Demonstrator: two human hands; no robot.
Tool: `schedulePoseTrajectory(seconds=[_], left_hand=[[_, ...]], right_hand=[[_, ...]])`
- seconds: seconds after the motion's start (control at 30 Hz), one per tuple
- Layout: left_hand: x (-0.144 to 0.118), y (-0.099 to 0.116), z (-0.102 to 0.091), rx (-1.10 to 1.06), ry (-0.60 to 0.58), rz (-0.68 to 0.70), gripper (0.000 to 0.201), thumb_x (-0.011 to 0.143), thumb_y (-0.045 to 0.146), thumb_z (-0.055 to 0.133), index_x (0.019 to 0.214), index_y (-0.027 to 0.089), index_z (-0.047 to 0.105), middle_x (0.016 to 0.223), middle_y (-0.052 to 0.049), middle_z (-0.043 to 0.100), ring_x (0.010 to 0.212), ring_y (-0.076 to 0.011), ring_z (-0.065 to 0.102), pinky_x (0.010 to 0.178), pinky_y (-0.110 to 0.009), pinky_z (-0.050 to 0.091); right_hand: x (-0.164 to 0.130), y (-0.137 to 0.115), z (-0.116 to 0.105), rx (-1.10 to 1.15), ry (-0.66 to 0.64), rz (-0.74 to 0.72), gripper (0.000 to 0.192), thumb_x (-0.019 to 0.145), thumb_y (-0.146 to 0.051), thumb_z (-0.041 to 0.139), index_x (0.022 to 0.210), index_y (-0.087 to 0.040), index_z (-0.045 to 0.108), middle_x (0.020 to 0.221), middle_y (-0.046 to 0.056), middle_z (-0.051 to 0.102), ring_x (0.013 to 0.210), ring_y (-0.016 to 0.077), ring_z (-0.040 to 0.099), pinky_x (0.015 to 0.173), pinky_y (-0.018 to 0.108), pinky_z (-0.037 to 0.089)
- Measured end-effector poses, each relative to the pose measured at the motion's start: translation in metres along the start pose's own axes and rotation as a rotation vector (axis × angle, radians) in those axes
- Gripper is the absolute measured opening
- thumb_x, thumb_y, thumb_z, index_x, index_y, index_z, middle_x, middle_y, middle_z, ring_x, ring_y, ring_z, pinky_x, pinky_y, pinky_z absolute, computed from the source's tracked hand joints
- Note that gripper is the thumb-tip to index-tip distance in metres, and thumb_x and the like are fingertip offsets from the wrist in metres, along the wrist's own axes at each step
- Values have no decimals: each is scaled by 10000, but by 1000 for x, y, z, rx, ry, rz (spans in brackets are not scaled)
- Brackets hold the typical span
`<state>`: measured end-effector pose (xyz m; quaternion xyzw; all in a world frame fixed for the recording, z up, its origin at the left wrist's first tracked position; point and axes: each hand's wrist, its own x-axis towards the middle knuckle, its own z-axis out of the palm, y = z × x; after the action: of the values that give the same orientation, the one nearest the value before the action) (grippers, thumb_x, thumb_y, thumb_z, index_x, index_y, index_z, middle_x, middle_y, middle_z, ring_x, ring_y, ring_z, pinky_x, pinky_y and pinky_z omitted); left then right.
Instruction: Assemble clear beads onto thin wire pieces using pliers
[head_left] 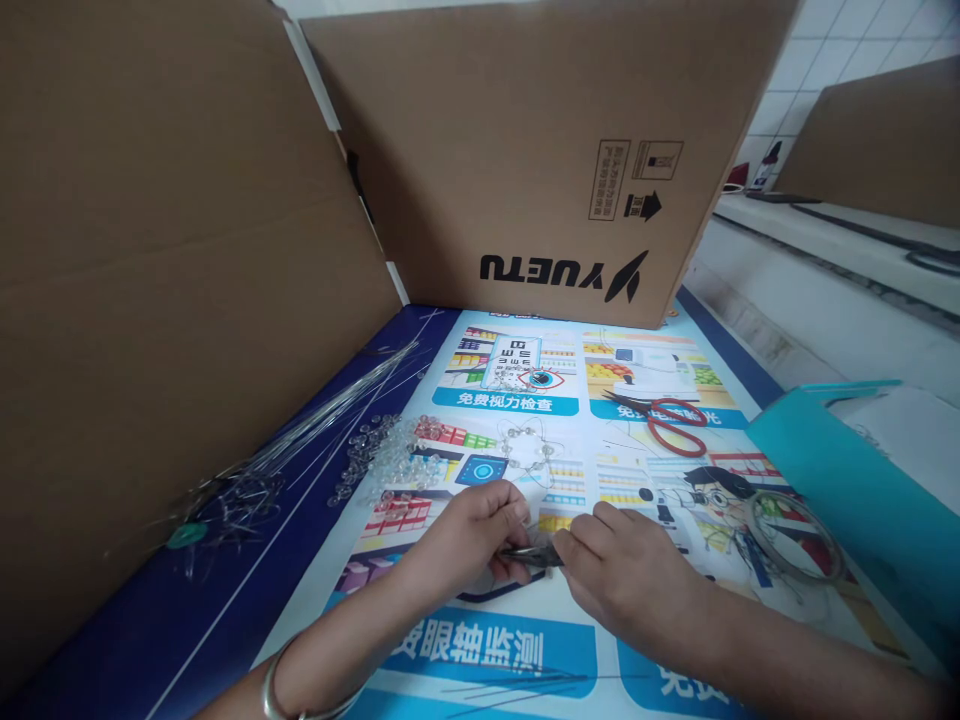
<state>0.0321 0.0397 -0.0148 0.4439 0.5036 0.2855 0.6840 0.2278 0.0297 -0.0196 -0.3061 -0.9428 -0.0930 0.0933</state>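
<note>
My right hand [630,570] is wrapped round a pair of dark pliers [541,556], whose jaws point left. Their tips reach the fingers of my left hand [484,530], which is closed in a pinch. What lies between those fingers is hidden. Just beyond my hands, a ring of clear beads [526,450] on thin wire lies on the printed sheet. A loose spread of clear beads [397,458] is to the left of it. Several straight thin wires [517,684] lie near the front edge.
Red-handled scissors [675,425] lie at the back right, with a wire coil [796,537] nearer. A teal box [847,480] stands at the right. A bundle of long wires [322,410] lies left. Cardboard panels [480,150] wall off the back and left.
</note>
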Motion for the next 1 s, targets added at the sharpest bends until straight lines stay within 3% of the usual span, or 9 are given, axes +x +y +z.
schedulePoseTrajectory(seconds=[0.3,0.53,0.83,1.0], left_hand=[[-9,8,2,161,19,91,259,807,403,471,709,164,482,674,19,568,562,-121,603,521,-218,463],[-11,7,2,298,20,169,244,838,374,426,712,176,492,668,18,569,600,-125,579,562,-228,462],[-13,4,3,375,9,175,243,850,384,394,752,182,488,684,5,589,610,-142,607,563,-233,461],[-8,5,-4,403,41,224,246,850,374,394,749,179,503,682,-6,610,605,-135,591,582,-232,440]], right_hand=[[4,-3,-10,320,-176,223,129,794,-275,472,773,-205,578,753,16,602,671,157,532,559,269,338],[6,-1,-13,468,-257,323,134,763,-302,503,700,-205,570,695,-7,600,588,120,523,498,234,266],[6,8,-6,681,-324,305,186,774,-255,488,604,-181,515,570,-41,532,512,76,462,465,198,255],[3,9,-1,506,-180,222,119,776,-255,489,739,-197,585,702,0,591,631,124,518,552,225,345]])
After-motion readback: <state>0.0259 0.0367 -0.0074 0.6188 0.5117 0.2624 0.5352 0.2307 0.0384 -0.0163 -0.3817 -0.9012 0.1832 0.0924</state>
